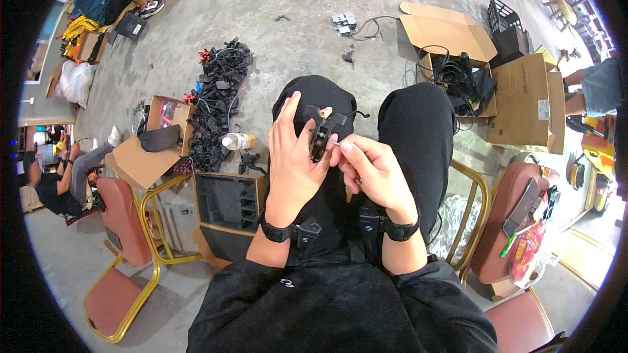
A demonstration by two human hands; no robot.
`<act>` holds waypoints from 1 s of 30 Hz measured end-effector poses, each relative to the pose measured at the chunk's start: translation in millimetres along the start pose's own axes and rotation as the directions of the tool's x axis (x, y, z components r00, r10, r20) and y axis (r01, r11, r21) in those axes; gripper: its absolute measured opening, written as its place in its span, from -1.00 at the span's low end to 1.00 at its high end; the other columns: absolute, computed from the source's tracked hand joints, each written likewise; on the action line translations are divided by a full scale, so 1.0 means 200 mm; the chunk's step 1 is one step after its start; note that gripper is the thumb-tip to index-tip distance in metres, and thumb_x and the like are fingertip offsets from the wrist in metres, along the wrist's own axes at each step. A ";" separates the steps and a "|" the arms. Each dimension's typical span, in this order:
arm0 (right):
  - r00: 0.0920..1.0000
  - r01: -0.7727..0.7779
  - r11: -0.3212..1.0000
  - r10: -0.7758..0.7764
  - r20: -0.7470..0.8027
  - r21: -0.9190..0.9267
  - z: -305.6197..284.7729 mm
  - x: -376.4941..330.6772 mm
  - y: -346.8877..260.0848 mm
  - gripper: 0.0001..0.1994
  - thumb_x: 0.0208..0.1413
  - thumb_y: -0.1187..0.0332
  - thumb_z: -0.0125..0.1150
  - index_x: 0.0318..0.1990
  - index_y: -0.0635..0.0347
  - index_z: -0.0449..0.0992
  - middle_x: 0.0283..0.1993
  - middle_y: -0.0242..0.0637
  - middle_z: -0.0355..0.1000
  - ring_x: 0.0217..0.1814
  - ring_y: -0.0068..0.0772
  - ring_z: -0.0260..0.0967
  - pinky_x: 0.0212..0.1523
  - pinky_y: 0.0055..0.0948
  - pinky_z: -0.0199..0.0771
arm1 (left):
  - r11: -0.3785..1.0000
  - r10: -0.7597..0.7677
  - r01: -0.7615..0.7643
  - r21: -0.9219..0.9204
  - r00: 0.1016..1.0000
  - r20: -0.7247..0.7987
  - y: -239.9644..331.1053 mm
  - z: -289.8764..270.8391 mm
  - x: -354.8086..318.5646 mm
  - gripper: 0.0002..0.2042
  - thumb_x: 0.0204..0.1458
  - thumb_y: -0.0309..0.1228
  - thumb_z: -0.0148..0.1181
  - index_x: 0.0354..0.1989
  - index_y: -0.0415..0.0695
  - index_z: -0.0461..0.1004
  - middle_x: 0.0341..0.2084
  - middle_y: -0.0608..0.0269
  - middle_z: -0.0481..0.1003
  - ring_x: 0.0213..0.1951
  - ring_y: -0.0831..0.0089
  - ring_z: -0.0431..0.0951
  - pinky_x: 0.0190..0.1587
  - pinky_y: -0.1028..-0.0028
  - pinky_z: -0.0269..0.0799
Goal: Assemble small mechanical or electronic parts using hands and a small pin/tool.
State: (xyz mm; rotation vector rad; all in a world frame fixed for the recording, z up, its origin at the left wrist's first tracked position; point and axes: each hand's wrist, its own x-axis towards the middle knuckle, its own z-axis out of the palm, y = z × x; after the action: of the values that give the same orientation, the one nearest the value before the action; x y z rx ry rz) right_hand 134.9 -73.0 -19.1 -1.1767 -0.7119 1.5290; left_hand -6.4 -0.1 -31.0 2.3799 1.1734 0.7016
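Observation:
My left hand (291, 157) is wrapped round a small black device part (319, 140) just above my left thigh. A thin black cable and a small copper-coloured piece (325, 112) show at its far end. My right hand (366, 163) is pinched at the device's right side, thumb and forefinger together on a thin, greyish rod-like tool (336, 144); its kind is too small to make out. The two hands nearly touch. Both wrists wear black straps with small black boxes (307, 232) beside them.
Left on the floor lie a heap of black cabled devices (222, 91), a bottle (238, 141), an open carton (163, 124) and a foam-lined box (229, 199). Cartons (523, 101) with cables stand at the right. Chairs (121, 222) flank me; a phone (521, 206) lies on one. Other people sit farther off.

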 end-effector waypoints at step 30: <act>0.992 0.063 0.993 -0.073 -0.100 -0.099 -0.01 0.00 0.00 -0.68 0.32 0.26 -0.04 -0.44 0.26 0.43 -0.59 -0.47 0.30 -0.63 -0.70 0.24 -0.58 -0.65 0.21 | 1.000 0.009 -0.009 0.013 1.000 0.002 -0.01 0.01 -0.01 -0.58 -0.02 -0.33 0.27 0.06 -0.11 0.44 0.25 -0.11 0.13 0.26 -0.09 0.15 0.21 0.08 0.10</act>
State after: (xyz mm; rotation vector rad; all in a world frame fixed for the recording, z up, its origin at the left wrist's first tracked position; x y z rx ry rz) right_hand 136.2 -73.1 -19.9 -1.2810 -0.7551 1.3801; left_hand -8.3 -0.6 -34.6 2.3972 1.1710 0.6964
